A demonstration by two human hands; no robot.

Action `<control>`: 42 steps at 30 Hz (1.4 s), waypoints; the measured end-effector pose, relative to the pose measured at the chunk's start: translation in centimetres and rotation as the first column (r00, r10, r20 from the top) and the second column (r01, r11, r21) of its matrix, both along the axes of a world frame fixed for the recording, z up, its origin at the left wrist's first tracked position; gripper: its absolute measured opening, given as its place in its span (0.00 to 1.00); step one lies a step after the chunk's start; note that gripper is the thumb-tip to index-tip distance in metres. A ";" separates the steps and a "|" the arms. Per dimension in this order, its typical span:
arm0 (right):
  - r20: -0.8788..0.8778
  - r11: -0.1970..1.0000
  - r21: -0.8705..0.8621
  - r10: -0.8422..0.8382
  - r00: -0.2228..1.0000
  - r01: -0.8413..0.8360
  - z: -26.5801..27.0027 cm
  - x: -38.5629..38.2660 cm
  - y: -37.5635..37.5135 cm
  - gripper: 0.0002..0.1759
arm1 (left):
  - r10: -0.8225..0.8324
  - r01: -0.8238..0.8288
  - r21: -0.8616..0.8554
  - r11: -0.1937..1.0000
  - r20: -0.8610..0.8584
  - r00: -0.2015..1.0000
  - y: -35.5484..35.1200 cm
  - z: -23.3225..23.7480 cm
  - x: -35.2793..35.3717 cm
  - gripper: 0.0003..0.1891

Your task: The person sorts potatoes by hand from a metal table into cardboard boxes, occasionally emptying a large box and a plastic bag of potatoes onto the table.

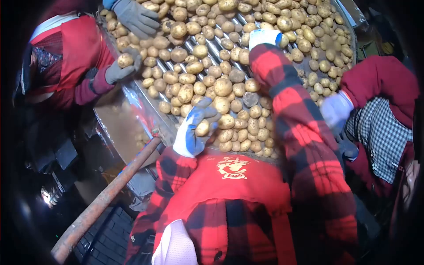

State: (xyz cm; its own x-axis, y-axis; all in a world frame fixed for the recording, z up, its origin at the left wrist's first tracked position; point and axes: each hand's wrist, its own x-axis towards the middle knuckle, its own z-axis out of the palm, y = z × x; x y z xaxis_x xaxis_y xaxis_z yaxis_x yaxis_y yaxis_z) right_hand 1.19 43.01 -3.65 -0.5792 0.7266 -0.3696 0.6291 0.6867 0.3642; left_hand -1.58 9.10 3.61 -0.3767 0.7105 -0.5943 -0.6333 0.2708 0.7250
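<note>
My left hand (pixel 194 127), in a blue and white work glove, is at the near edge of the sorting table. Its fingers curl around a small yellow potato (pixel 202 128). My right hand (pixel 265 38) reaches far forward over the potatoes, its arm in a red and black checked sleeve. Only the white and blue cuff part of that glove shows; the fingers are hidden, so what they touch cannot be seen. Many loose potatoes (pixel 222 87) lie around both hands on metal rollers (pixel 213 54). A darker, greyish potato (pixel 251 99) lies between my arms.
At the left, a co-worker's gloved hand (pixel 121 67) holds a potato; their other glove (pixel 136 18) rests over the pile. Another co-worker's gloved hand (pixel 335 109) is at the right edge. A rusty pipe (pixel 108 196) slants up to the table's near left corner, beside a cardboard box (pixel 117 121).
</note>
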 end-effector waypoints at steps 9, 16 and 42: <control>-0.867 0.938 -0.222 -0.065 0.494 -0.267 9.4 5.3 -6.0 0.23 | 0.018 -0.158 0.184 0.970 0.597 0.802 -0.6 0.6 0.2 0.35; -0.690 0.964 -0.264 -0.211 0.692 0.031 4.3 4.3 -11.8 0.25 | 0.071 -0.242 0.131 0.961 0.734 0.676 -0.9 -0.8 -1.9 0.28; -0.925 0.912 -0.136 0.023 0.380 -0.387 8.7 10.7 -16.6 0.18 | -0.083 -0.427 0.299 0.853 0.886 0.455 0.4 -2.2 0.8 0.27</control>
